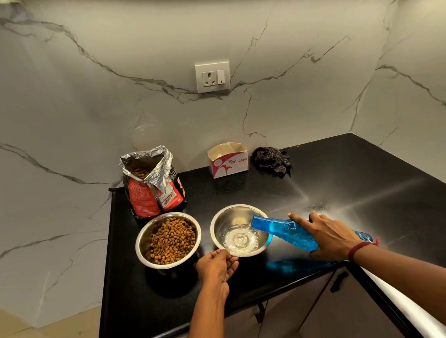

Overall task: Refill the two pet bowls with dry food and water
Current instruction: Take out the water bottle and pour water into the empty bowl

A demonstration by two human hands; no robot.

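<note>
Two steel bowls stand side by side on the black counter (354, 189). The left bowl (142, 244) is heaped with brown dry food (173, 240). The right bowl (231, 214) holds a shallow pool of water (239, 240). My right hand (329, 236) grips a blue plastic bottle (282, 230) tipped on its side, its mouth over the right bowl's rim, water running in. My left hand (216, 270) pinches the near rim of the right bowl. Behind the left bowl stands an open foil food bag (152, 183) with kibble inside.
An open Origami carton (228, 160) and a crumpled dark cloth (271, 160) sit at the back by the marble wall. A wall socket (213, 77) is above them. The counter's front edge runs just below my left wrist, with cabinet doors underneath.
</note>
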